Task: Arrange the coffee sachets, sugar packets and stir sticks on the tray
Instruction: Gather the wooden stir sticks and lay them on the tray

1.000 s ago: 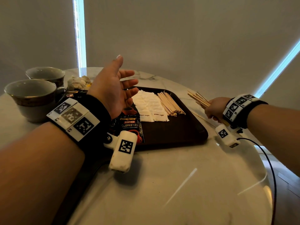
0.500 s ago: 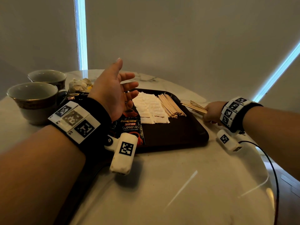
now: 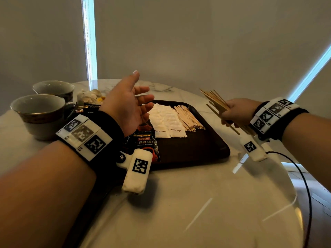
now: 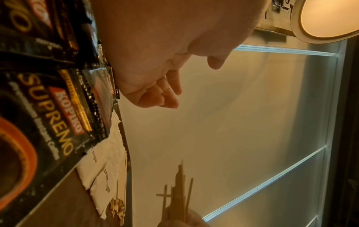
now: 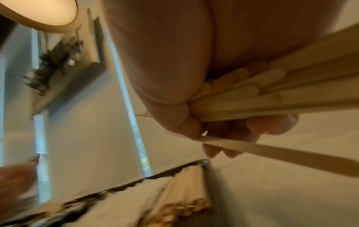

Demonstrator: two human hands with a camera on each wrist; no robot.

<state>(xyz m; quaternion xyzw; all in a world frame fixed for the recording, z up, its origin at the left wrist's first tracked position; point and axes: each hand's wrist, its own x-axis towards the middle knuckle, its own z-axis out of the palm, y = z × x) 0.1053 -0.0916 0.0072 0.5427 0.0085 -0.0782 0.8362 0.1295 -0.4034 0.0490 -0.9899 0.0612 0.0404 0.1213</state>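
Gripping stir sticks, right hand hovers beyond tray edge.

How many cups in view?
2. Both stand on the table left of the tray: the near cup by the left wrist, the far cup right behind it. The left arm may hide others.
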